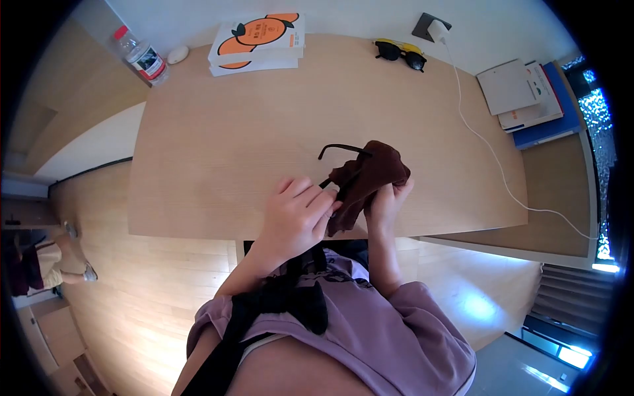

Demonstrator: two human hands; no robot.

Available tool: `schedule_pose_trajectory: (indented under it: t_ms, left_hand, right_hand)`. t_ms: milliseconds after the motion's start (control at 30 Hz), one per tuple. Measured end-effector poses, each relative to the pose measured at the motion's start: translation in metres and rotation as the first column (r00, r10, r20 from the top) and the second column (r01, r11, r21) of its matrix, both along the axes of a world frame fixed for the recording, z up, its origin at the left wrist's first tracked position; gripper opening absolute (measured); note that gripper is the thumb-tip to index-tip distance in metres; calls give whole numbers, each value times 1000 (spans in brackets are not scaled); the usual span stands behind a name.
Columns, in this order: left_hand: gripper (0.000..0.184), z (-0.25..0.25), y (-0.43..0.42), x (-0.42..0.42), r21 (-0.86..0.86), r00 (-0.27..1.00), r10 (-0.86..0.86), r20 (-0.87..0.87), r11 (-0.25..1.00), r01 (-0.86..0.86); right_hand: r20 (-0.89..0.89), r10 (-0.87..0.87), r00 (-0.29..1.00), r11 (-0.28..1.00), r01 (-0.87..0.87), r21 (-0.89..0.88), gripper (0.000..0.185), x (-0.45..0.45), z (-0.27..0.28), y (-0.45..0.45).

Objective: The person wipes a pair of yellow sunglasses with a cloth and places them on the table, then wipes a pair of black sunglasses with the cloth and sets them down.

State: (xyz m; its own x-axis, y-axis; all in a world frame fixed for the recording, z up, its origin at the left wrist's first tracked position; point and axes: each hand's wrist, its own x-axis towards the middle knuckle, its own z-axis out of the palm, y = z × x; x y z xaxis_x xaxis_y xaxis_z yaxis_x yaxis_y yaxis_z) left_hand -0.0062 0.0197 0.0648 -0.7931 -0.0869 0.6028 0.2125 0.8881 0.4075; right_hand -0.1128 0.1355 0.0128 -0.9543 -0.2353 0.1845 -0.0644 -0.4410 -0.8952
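Observation:
Above the near part of the desk, a dark brown cloth (378, 173) is bunched around a pair of glasses. One thin black temple of the glasses (345, 146) sticks out to the left, with its curved tip free; the lenses are hidden under the cloth. My left hand (300, 214) is closed beside the cloth, its fingertips pinching the glasses near the other temple. From the right, my right hand (388, 206) grips the cloth, its fingers partly covered by the folds.
Sunglasses (399, 55) lie at the back of the desk (218, 145). White boxes with orange prints (257, 43) and a red-capped bottle (142, 58) stand back left. A charger (438, 30) trails a white cable (492, 155) past books and a blue folder (545, 132). Another person's legs (69, 261) show far left.

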Motion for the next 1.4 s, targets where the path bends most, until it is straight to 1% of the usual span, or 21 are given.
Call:
schedule_pose_trajectory:
  t_ms: [133,233,300,433,533,600,633,767,833,900,933,967,1000,1033,1067,1100,1167,1233,1300,1333,1400]
  left_hand:
    - [13,-1,-6,-3,26,996,60,-60,998,-59]
    - [14,-1,-16,-4,-3,993,77,-86,997,-77]
    - [15,-1,-17,-3,8,991,103,-86,995,-103]
    - [17,5,-26,0,-136,992,72,-107,987,-86]
    - [17,9,-31,3,-253,999,4,-52,967,-17]
    - [16,8,-32,3,-301,999,-35,-17,953,28]
    - [17,5,-30,4,-301,999,-27,-42,954,13]
    - [18,-7,-19,7,-285,991,-99,-86,956,71]
    - [19,-11,-17,8,-303,989,-95,-114,951,56]
    - [19,-9,-19,7,-323,986,-89,-142,946,39]
    - [17,-5,-22,7,-315,989,-39,-145,949,-9]
    - [15,-2,-25,7,-307,989,13,-148,950,-58]
    - [16,-3,-30,7,-263,991,43,-124,962,-75]
    - [16,-3,-33,7,-262,991,49,-122,962,-79]
    - [16,-3,-35,6,-258,986,80,-144,959,-116]
    - [16,-3,-38,4,-253,980,107,-165,956,-147]
    - [14,-4,-39,3,-258,987,80,-136,959,-113]
    - [11,-7,-30,7,-210,998,19,-53,977,-30]
    - [14,-15,-21,8,-224,997,-25,-74,975,8]
    - [18,-18,-18,10,-240,993,-68,-95,970,44]
    - [18,-18,-14,18,-299,990,-122,-72,950,95]
  right_hand:
    - [8,65,998,997,-65,33,21,-2,16,4]
    - [88,208,974,968,-192,-163,29,0,24,6]
    - [321,270,908,911,-132,-392,32,2,21,10]
    - [250,430,867,874,-331,-355,35,-18,5,25]
    - [328,487,810,874,-448,-191,39,-29,-5,35]
    - [209,563,799,824,-526,-210,38,-31,-4,37]
    - [208,563,800,824,-526,-209,38,-32,-1,37]
    - [398,588,704,755,-303,-581,33,-50,18,35]
    - [493,513,703,818,-226,-529,32,-64,11,35]
    - [382,780,496,602,-428,-674,31,-65,7,32]
    - [355,812,464,565,-471,-677,29,-60,11,27]
    - [356,812,463,565,-471,-677,29,-50,7,26]
    - [449,579,681,811,-421,-407,28,-38,-1,27]
    - [436,294,850,955,-279,-100,26,-27,-1,22]
    - [177,512,841,859,-494,-136,27,-25,7,20]
    - [-98,675,732,718,-681,-144,28,-20,21,15]
    - [51,480,876,877,-481,8,32,-9,2,27]
    - [99,506,857,862,-497,-99,33,-13,-3,32]
    - [388,512,766,846,-372,-383,33,-18,3,35]
    - [371,664,650,681,-319,-659,30,-24,10,32]
    - [378,683,625,655,-297,-695,30,-46,10,35]
